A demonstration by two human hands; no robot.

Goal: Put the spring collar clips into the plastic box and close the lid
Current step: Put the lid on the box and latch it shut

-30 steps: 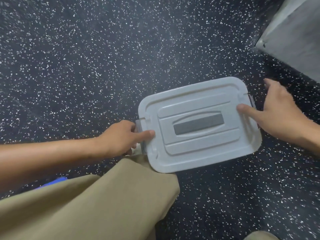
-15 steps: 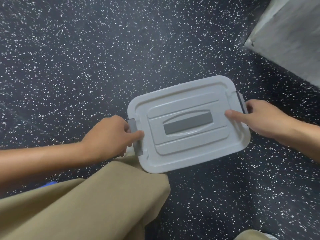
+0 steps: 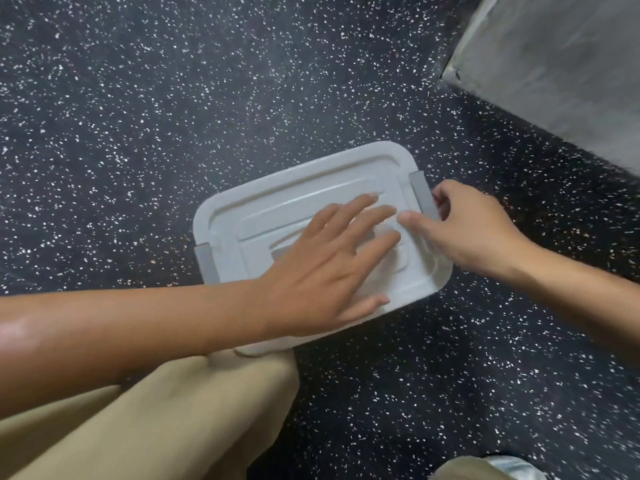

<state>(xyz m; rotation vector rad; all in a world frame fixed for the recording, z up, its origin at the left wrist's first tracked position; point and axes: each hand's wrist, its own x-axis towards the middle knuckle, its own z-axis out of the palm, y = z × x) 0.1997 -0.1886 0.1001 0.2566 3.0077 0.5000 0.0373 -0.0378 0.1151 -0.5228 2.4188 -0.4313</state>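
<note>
A white plastic box [image 3: 249, 220] sits on the speckled floor with its lid on. No spring collar clips show; the box's inside is hidden. My left hand [image 3: 325, 258] lies flat on the lid's middle with fingers spread, covering the grey handle. My right hand [image 3: 464, 226] is at the right end, fingers curled around the grey right latch [image 3: 420, 192], thumb on the lid. The grey left latch [image 3: 207, 263] stands free against the box end.
Black rubber floor [image 3: 173, 116] with white flecks lies all around. A grey concrete block [image 3: 561, 64] fills the upper right corner. My knee in tan trousers [image 3: 173, 410] touches the box's near edge. A shoe tip [image 3: 509, 469] shows at the bottom right.
My left hand left the left latch and moved onto the lid's middle, flat. The left latch now lies shut against the box. My right hand stays at the right latch.
</note>
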